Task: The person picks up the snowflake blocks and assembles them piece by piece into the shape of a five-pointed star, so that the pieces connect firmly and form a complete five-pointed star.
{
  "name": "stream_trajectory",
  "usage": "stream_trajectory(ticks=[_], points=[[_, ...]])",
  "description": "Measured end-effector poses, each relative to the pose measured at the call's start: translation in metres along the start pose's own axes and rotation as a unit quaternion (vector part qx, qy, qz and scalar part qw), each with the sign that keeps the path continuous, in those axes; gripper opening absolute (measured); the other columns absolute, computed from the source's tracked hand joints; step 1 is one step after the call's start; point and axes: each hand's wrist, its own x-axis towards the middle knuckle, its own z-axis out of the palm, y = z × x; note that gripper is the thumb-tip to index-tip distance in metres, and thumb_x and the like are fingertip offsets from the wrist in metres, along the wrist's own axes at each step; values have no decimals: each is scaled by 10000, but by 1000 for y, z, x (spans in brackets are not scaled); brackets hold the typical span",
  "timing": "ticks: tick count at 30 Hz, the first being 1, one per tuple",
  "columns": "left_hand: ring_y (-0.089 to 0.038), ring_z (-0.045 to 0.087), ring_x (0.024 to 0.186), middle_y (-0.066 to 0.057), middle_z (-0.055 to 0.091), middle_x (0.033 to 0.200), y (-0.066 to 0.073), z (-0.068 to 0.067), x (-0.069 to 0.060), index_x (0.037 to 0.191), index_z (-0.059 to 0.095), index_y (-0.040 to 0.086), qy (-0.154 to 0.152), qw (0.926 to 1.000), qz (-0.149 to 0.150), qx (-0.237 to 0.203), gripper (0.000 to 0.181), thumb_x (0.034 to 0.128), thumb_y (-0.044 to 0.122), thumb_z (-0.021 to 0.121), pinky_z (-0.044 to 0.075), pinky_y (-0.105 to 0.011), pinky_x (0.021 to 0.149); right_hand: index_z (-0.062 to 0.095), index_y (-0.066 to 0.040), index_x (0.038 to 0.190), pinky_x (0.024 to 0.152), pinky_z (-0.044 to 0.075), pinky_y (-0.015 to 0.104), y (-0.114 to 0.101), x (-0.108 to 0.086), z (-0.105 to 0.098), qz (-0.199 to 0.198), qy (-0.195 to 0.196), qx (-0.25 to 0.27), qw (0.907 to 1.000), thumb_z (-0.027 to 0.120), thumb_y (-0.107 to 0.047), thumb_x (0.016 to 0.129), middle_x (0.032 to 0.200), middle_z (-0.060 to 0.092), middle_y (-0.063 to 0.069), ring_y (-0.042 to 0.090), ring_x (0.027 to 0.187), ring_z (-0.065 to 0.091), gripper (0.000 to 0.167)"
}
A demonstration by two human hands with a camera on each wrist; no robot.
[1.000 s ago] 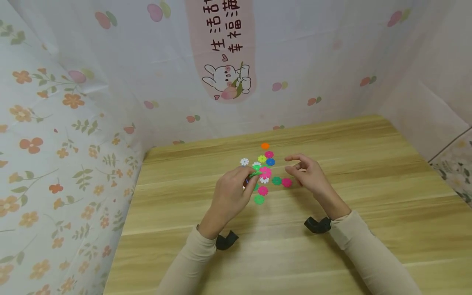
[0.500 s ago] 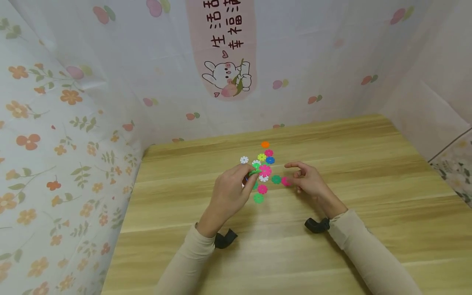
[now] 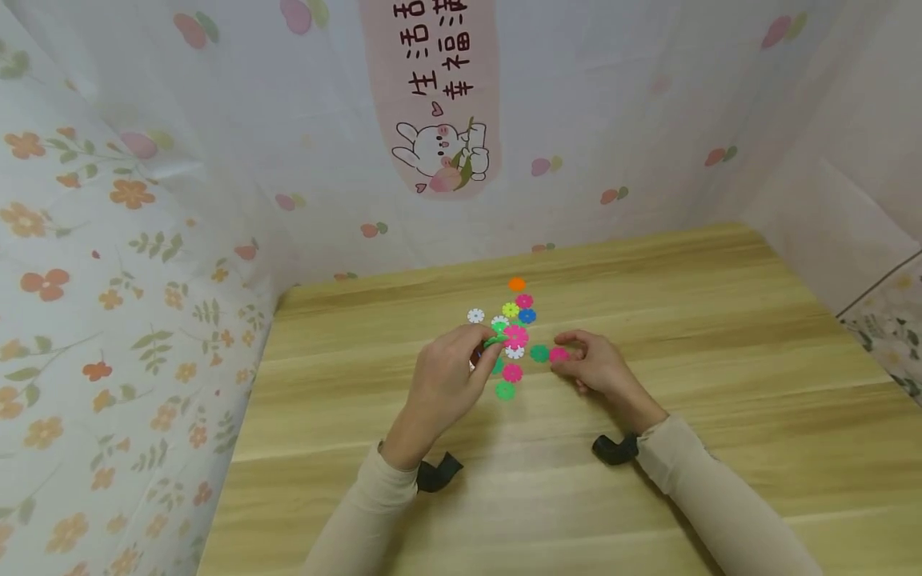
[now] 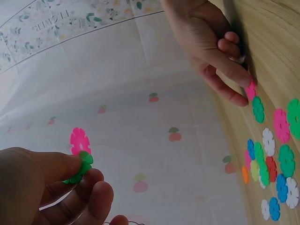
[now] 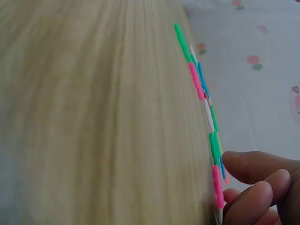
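The left hand point(image 3: 445, 376) pinched a green disc point(image 4: 85, 166), with a pink disc point(image 4: 79, 139) apparently joined just beyond it. The right hand point(image 3: 603, 370) was narrowed about another pink piece point(image 3: 558, 354) on the surface point(image 3: 720, 344); I couldn't tell if it gripped. All three seemed light, stiff, slightly slippery, best taken edgewise.

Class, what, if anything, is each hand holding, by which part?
Left hand: green disc, by its edge, pink one attached. Right hand: at another pink disc; hold unclear.
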Motion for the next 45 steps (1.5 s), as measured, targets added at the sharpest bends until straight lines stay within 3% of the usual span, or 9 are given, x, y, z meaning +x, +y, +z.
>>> stream_trajectory(ticks=[17,20,25,31,34,37,39,42,45], points=[[-91,556,626,48,603,744,0,-2,1,904,675,81,-91,9999,-20,-39,67,913,104,737,429,-180,531,573,-37,1179,418,432,258,-1,-5,10,-233,317,-966,9945,724,-97,900,691,554,52,143,436,514,323],[-106,569,634,44,605,749,1,-4,1,899,673,81,-112,9999,-30,-72,63,927,110,721,436,-182,540,581,-78,1123,508,429,286,-2,-7,10,-619,571,-1476,9855,749,-132,881,723,539,49,166,525,533,299],[-120,574,637,46,594,743,1,-6,1,897,669,83,-86,9999,11,-57,62,928,108,717,430,-190,536,600,-143,1024,652,361,355,-1,-10,8,-1315,1082,-2192,9607,805,-150,829,849,553,66,237,779,465,283],[-116,574,637,56,588,730,2,-7,-5,889,674,92,-121,9999,-73,32,57,924,101,718,429,-198,532,586,-166,1031,602,413,329,3,-11,11,-1705,840,-2550,9481,784,-145,857,781,616,-9,159,665,515,264],[-125,586,643,61,592,736,2,-7,-8,893,672,97,-150,9998,-142,40,56,929,108,713,431,-200,530,585,-168,1085,628,458,313,1,-13,10,-1615,458,-2237,9601,741,-136,908,789,658,-43,126,686,586,239],[-139,596,649,58,595,747,1,-7,-8,906,668,94,-175,9997,-155,18,54,931,112,713,435,-202,533,592,-127,1135,629,508,309,-5,-17,6,-1326,63,-1436,9807,681,-96,954,823,695,16,174,705,636,204],[-133,592,652,55,596,749,1,-6,-8,908,664,94,-177,9997,-146,37,59,932,116,713,438,-199,535,598,-81,1146,620,530,303,-12,-21,2,-1158,-106,-860,9895,651,-85,975,860,701,86,231,709,643,179],[-104,570,650,63,592,750,2,-7,-7,909,662,103,-181,9997,-132,93,61,928,118,718,437,-198,537,592,18,1180,661,565,334,-24,-27,-3,-1096,-206,-107,9937,634,-75,985,934,675,198,325,769,644,220],[-101,562,644,66,587,746,3,-7,-8,907,660,109,-216,9996,-138,115,69,921,114,728,432,-200,531,570,86,1226,752,583,387,-39,-36,-7,-1161,-259,511,9916,645,-71,978,1005,647,238,341,855,664,302]])
